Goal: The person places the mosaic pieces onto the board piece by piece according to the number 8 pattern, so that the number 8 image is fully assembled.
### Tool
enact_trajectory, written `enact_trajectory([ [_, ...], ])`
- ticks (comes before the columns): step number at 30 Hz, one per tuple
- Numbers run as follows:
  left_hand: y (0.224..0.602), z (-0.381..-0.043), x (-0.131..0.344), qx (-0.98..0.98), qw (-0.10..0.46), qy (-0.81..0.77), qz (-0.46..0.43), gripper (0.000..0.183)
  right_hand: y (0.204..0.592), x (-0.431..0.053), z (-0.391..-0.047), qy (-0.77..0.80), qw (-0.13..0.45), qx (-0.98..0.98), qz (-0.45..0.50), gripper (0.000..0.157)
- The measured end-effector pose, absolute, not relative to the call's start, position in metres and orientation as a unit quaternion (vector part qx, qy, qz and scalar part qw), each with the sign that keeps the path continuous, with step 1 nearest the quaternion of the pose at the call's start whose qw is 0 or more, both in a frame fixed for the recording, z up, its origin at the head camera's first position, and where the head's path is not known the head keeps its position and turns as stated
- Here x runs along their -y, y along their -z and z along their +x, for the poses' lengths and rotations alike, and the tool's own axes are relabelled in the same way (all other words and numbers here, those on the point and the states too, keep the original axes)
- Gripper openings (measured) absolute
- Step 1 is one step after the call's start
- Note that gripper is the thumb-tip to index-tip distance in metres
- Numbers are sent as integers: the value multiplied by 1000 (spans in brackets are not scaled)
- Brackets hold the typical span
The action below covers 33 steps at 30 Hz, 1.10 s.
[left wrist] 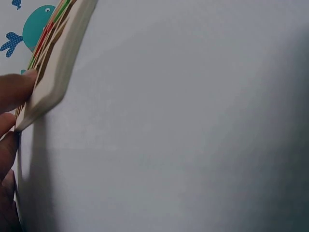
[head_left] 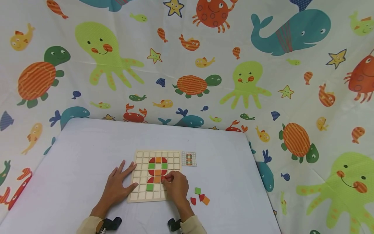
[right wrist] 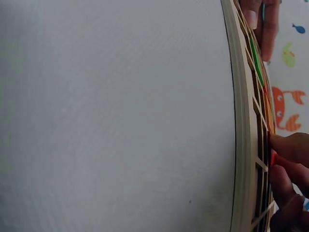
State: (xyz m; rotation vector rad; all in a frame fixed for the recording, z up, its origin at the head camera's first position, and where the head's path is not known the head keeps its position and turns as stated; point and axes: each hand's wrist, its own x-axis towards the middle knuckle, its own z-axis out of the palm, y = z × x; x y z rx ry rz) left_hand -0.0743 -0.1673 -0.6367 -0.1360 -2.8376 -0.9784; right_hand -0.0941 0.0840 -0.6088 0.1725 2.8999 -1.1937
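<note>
A wooden grid board (head_left: 141, 196) lies on the white table with red quarter-round, orange and green square tiles in its cells. One green tile (head_left: 150, 187) sits lowest in the pattern. My left hand (head_left: 117, 185) rests at the board's left edge, fingers spread, and its thumb (left wrist: 19, 89) touches the rim in the left wrist view. Over the right middle of the grid, my right hand (head_left: 176, 187) pinches a red tile (right wrist: 273, 157) between thumb and fingertips, close to the cell beside an orange tile (head_left: 157, 179). The fingers partly hide the red tile.
A small pattern card (head_left: 189, 159) lies against the board's upper right side. Right of my right hand are a loose green tile (head_left: 198, 190), two red tiles (head_left: 193, 201) and an orange tile (head_left: 206, 201). A sea-animal print cloth (head_left: 163, 68) hangs behind the table.
</note>
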Motion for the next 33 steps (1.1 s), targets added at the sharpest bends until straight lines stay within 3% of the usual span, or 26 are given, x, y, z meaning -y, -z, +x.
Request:
enact_trajectory([
  [19, 634, -75, 167, 944, 58, 323, -45, 81, 602, -91, -91, 381, -10, -922, 65, 16],
  [33, 636, -75, 168, 942, 71, 323, -48, 81, 596, -148, -82, 454, -15, -887, 77, 20],
])
